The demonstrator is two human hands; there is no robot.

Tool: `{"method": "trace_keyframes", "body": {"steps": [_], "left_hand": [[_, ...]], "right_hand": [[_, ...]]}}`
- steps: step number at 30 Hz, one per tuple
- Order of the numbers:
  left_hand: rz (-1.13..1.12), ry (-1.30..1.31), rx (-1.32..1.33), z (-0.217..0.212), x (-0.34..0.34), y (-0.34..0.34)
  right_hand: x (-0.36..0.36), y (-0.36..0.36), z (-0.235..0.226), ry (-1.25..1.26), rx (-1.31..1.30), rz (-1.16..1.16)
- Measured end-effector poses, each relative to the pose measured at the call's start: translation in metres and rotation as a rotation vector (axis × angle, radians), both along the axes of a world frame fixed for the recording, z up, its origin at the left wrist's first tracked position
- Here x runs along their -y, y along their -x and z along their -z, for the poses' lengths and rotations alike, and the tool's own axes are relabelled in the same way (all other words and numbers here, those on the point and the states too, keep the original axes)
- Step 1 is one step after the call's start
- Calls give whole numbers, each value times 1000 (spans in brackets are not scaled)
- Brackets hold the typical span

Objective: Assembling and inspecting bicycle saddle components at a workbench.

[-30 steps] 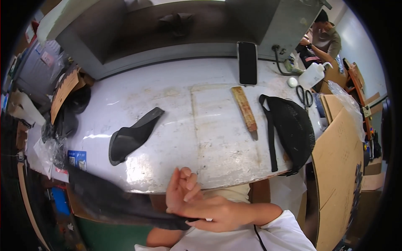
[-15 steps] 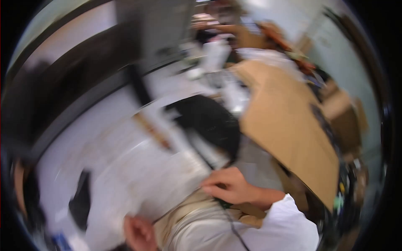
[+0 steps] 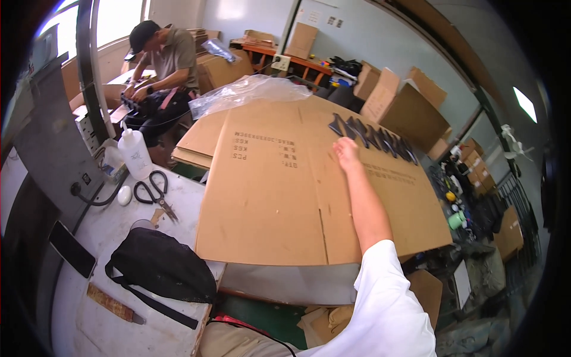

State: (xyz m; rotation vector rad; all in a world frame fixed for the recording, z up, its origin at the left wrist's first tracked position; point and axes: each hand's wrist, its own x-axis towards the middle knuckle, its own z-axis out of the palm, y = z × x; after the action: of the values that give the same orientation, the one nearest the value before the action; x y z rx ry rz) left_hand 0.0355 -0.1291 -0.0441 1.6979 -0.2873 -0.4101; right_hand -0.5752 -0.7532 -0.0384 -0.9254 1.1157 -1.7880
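Observation:
My right hand (image 3: 347,150) reaches far out over a big flattened cardboard sheet (image 3: 267,196). Its fingertips are at the near end of a row of several dark, curved flat pieces (image 3: 380,140) laid side by side on the cardboard. The fingers point away from me, so I cannot see whether they grip the nearest piece (image 3: 338,126). My bare forearm and white sleeve run back to the lower right. My left hand is out of the picture.
On the white worktable (image 3: 107,238) at left lie a black bag (image 3: 160,268), scissors (image 3: 153,190), a white squeeze bottle (image 3: 135,154), a dark phone (image 3: 71,249) and a wooden stick (image 3: 113,303). A seated person (image 3: 160,59) works beyond. Clear plastic (image 3: 250,92) and cardboard boxes (image 3: 410,107) stand behind.
The view swung right, from the worktable to the cardboard. Both hands held a long dark strip near my body; now my right arm is stretched out to the row of dark pieces.

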Motion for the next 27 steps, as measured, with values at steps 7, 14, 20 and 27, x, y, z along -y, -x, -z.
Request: {"method": "trace_keyframes", "body": {"steps": [7, 14, 20, 27], "left_hand": [[-112, -3, -37, 4, -31, -6], [-173, 187, 56, 36, -12, -12], [-88, 120, -2, 20, -15, -5], [15, 280, -260, 10, -20, -10]], "right_hand": [[111, -14, 43, -58, 637, -239], [148, 11, -2, 425, -1107, 663], [-40, -228, -158, 894, -485, 164], [-244, -408, -135, 566, -378, -1120]]}}
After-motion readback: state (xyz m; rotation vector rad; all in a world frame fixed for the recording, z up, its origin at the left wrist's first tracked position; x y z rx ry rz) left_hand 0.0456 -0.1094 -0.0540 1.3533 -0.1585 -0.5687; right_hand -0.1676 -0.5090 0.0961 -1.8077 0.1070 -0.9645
